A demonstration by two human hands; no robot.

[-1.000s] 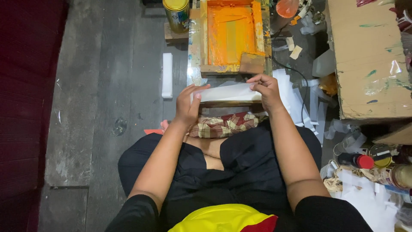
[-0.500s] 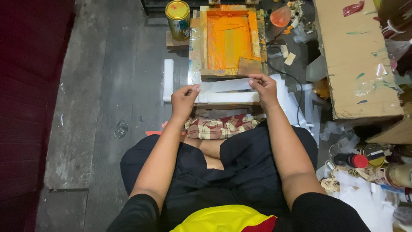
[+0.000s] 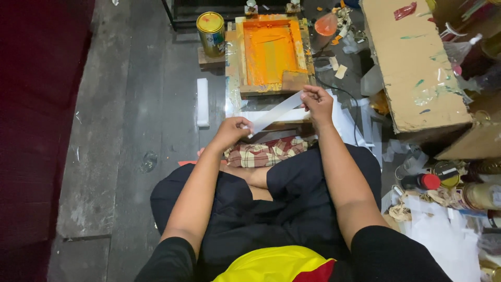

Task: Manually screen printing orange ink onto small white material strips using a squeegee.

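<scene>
I sit cross-legged on a dark floor. Both hands hold one white strip (image 3: 275, 111) stretched at a slant between them. My left hand (image 3: 233, 130) pinches its lower end, just above a plaid cloth (image 3: 266, 153) on my lap. My right hand (image 3: 317, 102) pinches the upper end, close to the near edge of a wooden screen-printing frame (image 3: 236, 52) coated in orange ink (image 3: 271, 49). More white sheets (image 3: 271, 114) lie flat under the strip.
A yellow-lidded tin (image 3: 211, 32) stands left of the frame. A white bar (image 3: 202, 102) lies on the floor to the left. A paint-smeared cardboard box (image 3: 412, 62) sits at right, with bottles, tins (image 3: 428, 181) and white scraps (image 3: 443, 235) below it.
The white strip has been lifted off the stack and tilted; my right hand rose toward the frame while my left hand dropped toward the plaid cloth.
</scene>
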